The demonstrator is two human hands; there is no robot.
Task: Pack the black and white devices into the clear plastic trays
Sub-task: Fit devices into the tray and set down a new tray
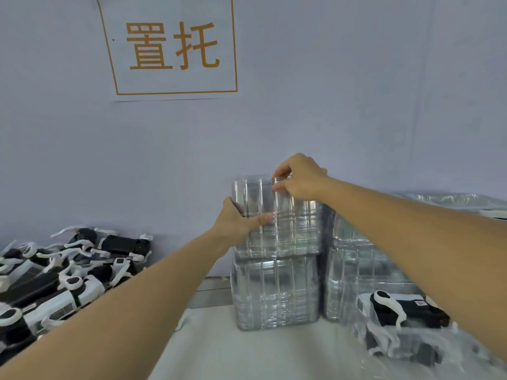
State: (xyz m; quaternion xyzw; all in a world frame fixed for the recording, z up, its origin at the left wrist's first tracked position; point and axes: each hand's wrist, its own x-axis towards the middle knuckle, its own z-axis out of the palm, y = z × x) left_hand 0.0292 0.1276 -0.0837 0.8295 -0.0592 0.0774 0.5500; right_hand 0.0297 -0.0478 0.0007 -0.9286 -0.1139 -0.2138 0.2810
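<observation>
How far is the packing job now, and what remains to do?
Done: at least one device lies in a tray at lower right. In hand: the right hand pinches the top of the clear tray stack while the left hand steadies it. Left: a pile of loose devices waits on the left.

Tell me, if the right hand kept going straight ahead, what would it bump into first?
Probably the pale wall. The right hand pinches the top edge of the stack of clear trays, reaching forward over it. Nothing else shows beyond it, though how far back the wall stands is hard to judge.
</observation>
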